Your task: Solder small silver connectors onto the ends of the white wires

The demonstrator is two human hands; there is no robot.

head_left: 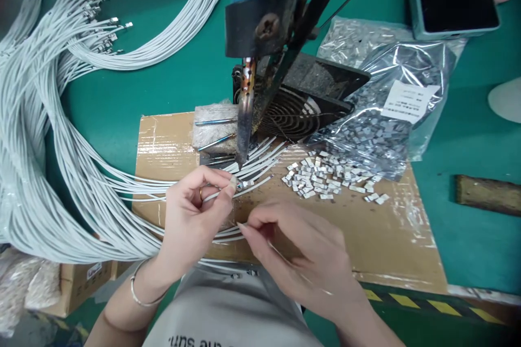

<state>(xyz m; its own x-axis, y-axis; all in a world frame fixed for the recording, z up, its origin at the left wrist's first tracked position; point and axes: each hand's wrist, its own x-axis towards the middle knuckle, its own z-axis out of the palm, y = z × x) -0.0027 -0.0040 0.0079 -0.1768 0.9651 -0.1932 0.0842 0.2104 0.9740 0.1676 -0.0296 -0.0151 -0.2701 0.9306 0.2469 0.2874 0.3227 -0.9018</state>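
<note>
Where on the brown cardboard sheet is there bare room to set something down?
The brown cardboard sheet is bare at its right front, below the pile of small silver metal pieces and right of the right hand. Its left is crowded with grey wires, held by the left hand under the soldering iron tip.

Glossy grey plastic-sheathed wires (81, 173) are passing under the left hand (195, 217); beyond the right hand (301, 255), shiny metal terminals (325, 176) are lying on matt cardboard (386, 238).

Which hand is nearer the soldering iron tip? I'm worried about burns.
Left. The left hand pinches a wire end just below the soldering iron tip; the right hand sits lower, farther toward the person.
</note>
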